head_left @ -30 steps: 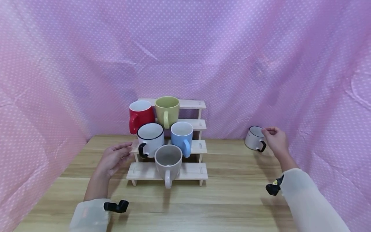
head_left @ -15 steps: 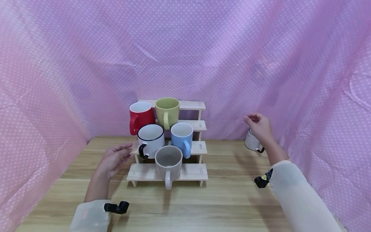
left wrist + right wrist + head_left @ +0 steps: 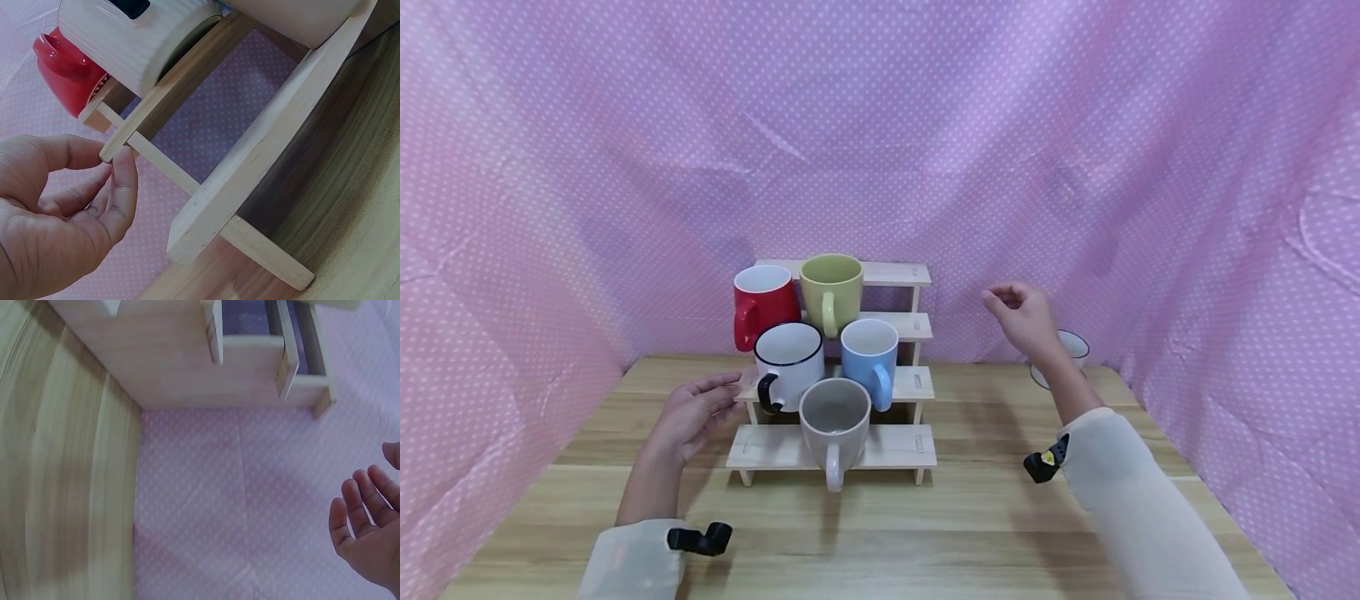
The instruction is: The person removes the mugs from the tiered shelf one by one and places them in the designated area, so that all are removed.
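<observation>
My left hand (image 3: 700, 414) pinches the left end of one step of a four-tier wooden stand (image 3: 891, 446); the left wrist view shows thumb and finger at the step's tip (image 3: 112, 147). On the stand sit a red mug (image 3: 771, 307), a yellow-green mug (image 3: 844, 287), a white mug with black rim and handle (image 3: 801, 373), a light blue mug (image 3: 859, 358) and a grey mug (image 3: 831, 429) on the lowest step. My right hand (image 3: 1024, 321) is in the air right of the stand, holding nothing, fingers loosely bent. Behind its wrist, a smaller white mug (image 3: 1077, 350) is partly hidden.
The stand is on a wood-grain table (image 3: 850, 550). A pink dotted cloth (image 3: 880, 150) hangs behind and on both sides, close to the table's back edge. In the right wrist view, the stand's steps (image 3: 289, 369) show along the top.
My right hand has come off the small white mug at the back right and moved left toward the stand. That mug stays where it was. My left hand has not moved.
</observation>
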Available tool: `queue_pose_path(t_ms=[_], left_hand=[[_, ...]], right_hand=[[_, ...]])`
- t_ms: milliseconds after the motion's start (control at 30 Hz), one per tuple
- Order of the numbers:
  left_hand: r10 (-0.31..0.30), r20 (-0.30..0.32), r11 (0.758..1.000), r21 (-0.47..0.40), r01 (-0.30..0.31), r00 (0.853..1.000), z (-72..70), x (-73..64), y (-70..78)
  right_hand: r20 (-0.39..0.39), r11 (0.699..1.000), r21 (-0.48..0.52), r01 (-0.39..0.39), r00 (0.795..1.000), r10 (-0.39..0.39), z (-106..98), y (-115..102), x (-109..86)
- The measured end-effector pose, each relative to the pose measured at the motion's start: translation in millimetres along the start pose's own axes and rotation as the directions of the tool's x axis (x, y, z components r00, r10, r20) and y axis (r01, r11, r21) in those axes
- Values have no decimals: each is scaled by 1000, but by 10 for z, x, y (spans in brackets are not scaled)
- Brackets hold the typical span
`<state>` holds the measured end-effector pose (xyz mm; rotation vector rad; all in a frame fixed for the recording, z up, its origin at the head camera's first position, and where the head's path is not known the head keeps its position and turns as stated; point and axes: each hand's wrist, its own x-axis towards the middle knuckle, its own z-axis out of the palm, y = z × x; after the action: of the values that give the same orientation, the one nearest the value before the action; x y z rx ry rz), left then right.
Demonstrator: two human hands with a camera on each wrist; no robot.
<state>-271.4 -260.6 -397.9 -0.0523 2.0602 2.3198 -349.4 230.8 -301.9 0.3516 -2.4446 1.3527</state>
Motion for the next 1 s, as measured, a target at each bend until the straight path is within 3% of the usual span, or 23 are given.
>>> queue_pose_path(t_ms=[467,1000], left_hand=[[1,6,1000,12,-1,1000,6,-8,-1],[-11,6,1000,19,11,1000,-2,1,-10]], right_hand=[[70,992,15,123,990,-123,425,-446,-3],[154,968,14,252,956,-251,860,-871,-86]])
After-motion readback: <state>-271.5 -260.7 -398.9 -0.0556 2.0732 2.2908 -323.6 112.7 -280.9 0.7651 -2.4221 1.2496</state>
